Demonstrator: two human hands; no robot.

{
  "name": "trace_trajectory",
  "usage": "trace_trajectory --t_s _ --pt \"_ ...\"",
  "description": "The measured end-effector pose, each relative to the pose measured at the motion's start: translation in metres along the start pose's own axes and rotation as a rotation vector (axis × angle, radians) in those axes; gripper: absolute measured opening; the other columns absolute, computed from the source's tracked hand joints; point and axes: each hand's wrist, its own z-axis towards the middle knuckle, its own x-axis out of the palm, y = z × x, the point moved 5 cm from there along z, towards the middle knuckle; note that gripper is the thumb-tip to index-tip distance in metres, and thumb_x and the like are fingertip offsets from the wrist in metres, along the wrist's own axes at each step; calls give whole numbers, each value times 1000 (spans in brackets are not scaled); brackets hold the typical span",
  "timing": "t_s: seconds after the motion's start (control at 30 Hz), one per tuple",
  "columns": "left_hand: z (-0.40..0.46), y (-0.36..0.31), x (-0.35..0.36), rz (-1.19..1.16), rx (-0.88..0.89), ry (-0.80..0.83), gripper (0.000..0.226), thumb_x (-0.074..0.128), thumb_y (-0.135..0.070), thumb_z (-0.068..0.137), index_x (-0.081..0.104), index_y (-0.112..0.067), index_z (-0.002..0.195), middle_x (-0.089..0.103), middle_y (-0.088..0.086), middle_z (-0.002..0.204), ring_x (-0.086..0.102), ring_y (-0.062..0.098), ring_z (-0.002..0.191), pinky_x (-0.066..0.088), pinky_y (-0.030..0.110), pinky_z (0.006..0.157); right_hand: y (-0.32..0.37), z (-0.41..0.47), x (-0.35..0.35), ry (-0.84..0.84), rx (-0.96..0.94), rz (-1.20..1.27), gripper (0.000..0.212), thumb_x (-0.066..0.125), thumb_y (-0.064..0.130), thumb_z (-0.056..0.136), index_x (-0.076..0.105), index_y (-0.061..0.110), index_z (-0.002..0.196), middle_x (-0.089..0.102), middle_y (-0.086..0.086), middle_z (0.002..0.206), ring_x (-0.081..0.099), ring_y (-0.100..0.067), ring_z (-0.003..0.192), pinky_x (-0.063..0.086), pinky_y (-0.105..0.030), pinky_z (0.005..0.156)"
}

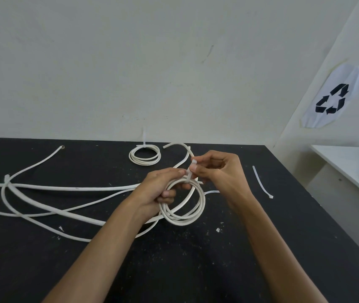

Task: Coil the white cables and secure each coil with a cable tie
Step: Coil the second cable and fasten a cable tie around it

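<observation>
The coil of round white cable [183, 203] is held over the black table [196, 270], the left hand [161, 189] gripping its left side. At the coil's top a thin white plastic cable tie [190, 172] stands nearly upright (its tail pointing up), pinched by the right hand [215, 169], which is nearer. A finished tied coil [144, 155] lies behind.

Pale wall [152, 62], black table [196, 270], recycling sign [332, 99]
</observation>
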Motion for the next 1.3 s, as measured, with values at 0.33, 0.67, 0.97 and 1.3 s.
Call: trace_trajectory --t_s 0.33,0.67,0.97,1.3 --pt "1 5 3 -184 -230 98 11 62 -17 104 67 -7 105 71 14 86 29 3 29 21 10 29 13 8 7 -40 -243 -404 6 86 12 90 84 17 88 79 6 76 76 -7 71 57 -18 70" --pt "1 0 -1 -223 -247 68 14 62 -15 104 67 -4 97 73 17 86 29 3 28 21 10 28 15 12 15 85 -220 -444 12 78 19 97 79 22 86 79 7 77 77 -13 76 64 -41 81" --pt "0 -4 -2 -215 -208 31 11 63 -14 104 70 -7 99 73 17 84 29 3 28 20 9 29 10 14 13 179 -166 -413 12 81 21 93 77 28 83 79 3 84 77 -23 85 61 -56 87" --pt "-3 -9 -9 45 -2 -81 19 71 -17 100 75 -5 114 78 22 95 32 2 37 23 14 37 18 10 7 83 -166 -469 21 83 17 90 73 25 74 76 4 74 73 -26 76 61 -46 79"
